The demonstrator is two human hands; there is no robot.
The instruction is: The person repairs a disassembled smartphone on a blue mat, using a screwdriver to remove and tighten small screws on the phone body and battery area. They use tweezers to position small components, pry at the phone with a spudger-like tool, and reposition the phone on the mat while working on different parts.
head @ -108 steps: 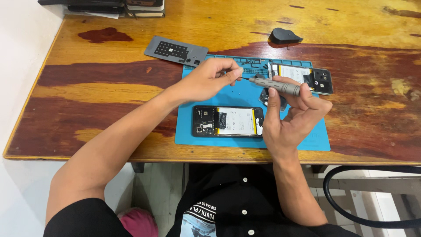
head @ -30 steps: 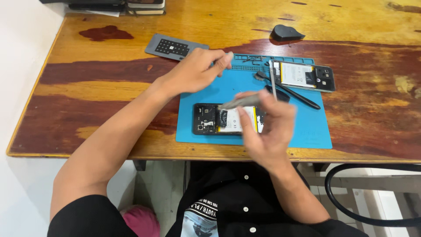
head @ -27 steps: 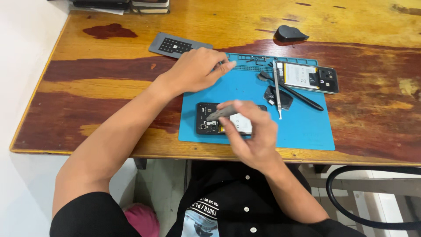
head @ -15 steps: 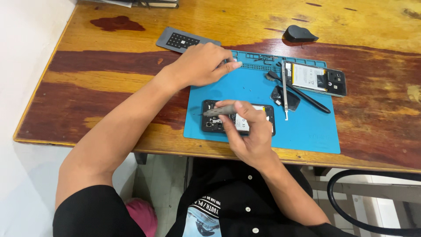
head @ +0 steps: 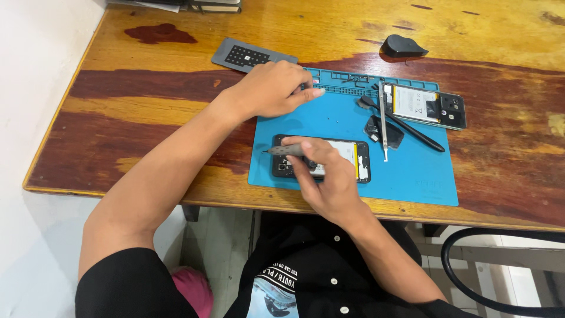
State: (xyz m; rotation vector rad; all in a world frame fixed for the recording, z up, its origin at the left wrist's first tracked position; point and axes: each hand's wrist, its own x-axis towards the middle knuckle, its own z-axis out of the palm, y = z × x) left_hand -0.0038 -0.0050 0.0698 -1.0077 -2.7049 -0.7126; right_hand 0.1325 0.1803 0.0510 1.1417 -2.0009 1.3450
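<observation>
The right hand pinches a slim grey screwdriver between thumb and fingers, closed firmly around its shaft, the tip pointing left and slightly past the left end of an opened phone lying flat beneath the hand. The phone sits on the near part of a blue work mat, its back cover off and its pale battery showing; the hand covers its middle, so whether the tool touches it cannot be told. The left hand rests at the mat's far left corner, fingers loosely curled with the index fingertip stretched onto the mat's ridged tray edge; nothing can be seen in its hold. Further right on the mat lie a second opened phone, metal tweezers, a black stylus-like tool and a small dark part. A grey perforated pad and a black mouse-shaped object sit apart on the worn wooden table.
</observation>
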